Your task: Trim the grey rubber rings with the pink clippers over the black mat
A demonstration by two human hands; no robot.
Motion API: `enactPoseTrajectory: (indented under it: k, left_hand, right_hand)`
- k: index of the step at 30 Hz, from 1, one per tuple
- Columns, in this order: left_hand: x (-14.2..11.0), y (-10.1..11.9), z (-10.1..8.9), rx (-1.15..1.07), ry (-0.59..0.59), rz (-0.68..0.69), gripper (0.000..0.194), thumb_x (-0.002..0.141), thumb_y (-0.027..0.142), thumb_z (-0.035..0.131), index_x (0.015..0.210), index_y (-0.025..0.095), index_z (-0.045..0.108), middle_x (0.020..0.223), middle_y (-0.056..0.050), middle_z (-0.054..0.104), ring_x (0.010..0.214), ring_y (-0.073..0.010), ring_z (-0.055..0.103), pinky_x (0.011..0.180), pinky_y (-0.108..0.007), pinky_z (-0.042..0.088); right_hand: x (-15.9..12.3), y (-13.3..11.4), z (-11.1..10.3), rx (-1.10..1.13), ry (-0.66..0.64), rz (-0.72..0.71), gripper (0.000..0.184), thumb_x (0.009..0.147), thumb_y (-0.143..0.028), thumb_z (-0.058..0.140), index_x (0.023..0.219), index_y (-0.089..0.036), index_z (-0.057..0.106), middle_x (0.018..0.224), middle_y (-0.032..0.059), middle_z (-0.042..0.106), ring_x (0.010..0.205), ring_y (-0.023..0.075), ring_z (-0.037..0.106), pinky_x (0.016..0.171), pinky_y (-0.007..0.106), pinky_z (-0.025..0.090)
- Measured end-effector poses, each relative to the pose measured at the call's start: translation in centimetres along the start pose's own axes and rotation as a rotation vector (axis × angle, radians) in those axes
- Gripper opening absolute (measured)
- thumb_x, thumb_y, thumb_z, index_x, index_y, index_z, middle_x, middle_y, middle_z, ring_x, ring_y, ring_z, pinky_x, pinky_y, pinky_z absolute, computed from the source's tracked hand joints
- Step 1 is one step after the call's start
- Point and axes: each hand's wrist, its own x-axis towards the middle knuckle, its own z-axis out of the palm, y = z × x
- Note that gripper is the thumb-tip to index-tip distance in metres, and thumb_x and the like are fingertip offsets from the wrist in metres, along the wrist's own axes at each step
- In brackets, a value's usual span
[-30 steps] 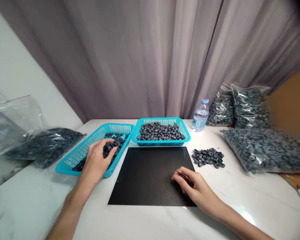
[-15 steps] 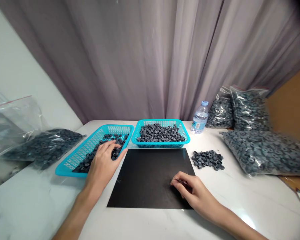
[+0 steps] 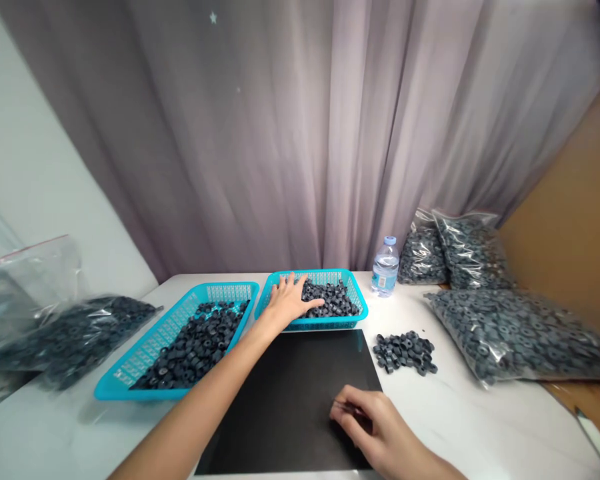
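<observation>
Left hand [image 3: 289,303] lies spread, fingers wide, on dark rings [image 3: 333,300] in the far basket [image 3: 359,307] at 12 o'clock, seemingly to scoop. Right hand [image 3: 380,433], at 5 o'clock on the black mat [image 3: 290,400], pinches tweezers [image 3: 344,406], likely kept ready.

The scene is lit evenly and fairly brightly by soft, diffuse light from above. Glare is seen on the glossy white table [image 3: 480,427] near the right hand [image 3: 380,437], and bright highlights are scattered over the clear plastic bags [image 3: 520,333]. A soft shadow is cast beside the left turquoise basket [image 3: 145,360]. The black mat [image 3: 300,400] is rendered nearly featureless. Strong wide-angle distortion is noted at the edges, the upper right corner is darkened, and slight softness is seen throughout.
</observation>
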Motion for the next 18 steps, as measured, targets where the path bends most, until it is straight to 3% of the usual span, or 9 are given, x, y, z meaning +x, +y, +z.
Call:
enactPoseTrajectory:
  k: [3,5,10,18]
  left_hand:
    - [3.7,0.2,1.1,0.034,-0.081,-0.021,0.042,0.096,0.038,0.064,0.132,0.018,0.058,0.134,-0.013,0.061,0.117,-0.0296,0.063,0.096,-0.052,0.054]
    - [4.6,0.1,2.4,0.051,-0.096,-0.019,0.036,0.097,0.033,0.062,0.129,0.016,0.059,0.129,-0.011,0.063,0.109,-0.0255,0.065,0.09,-0.047,0.057]
    - [4.9,-1.0,4.6,0.083,-0.069,0.032,0.037,0.097,0.034,0.063,0.129,0.016,0.059,0.129,-0.011,0.063,0.109,-0.0255,0.066,0.09,-0.047,0.057]
    - [5.4,-1.9,4.3,0.06,0.037,0.173,0.035,0.097,0.033,0.062,0.128,0.017,0.06,0.129,-0.011,0.063,0.108,-0.0247,0.066,0.09,-0.046,0.057]
  right_hand:
    - [0.4,0.1,0.1,-0.013,0.009,-0.014,0.026,0.099,-0.036,0.048,0.082,-0.019,0.059,0.065,-0.0022,0.053,0.059,0.0121,0.049,0.056,0.023,0.033]
    - [0.5,0.2,0.1,-0.016,0.006,-0.022,0.025,0.098,-0.034,0.049,0.082,-0.019,0.058,0.066,-0.0021,0.054,0.059,0.0119,0.05,0.057,0.022,0.033]
    - [0.5,0.2,0.1,-0.047,0.005,-0.03,0.022,0.097,-0.033,0.051,0.081,-0.019,0.058,0.066,-0.0021,0.057,0.058,0.0117,0.051,0.056,0.022,0.033]
    - [0.7,0.4,0.2,-0.096,-0.003,-0.02,0.028,0.1,-0.038,0.048,0.08,-0.02,0.057,0.065,-0.0021,0.055,0.059,0.0126,0.051,0.056,0.023,0.032]
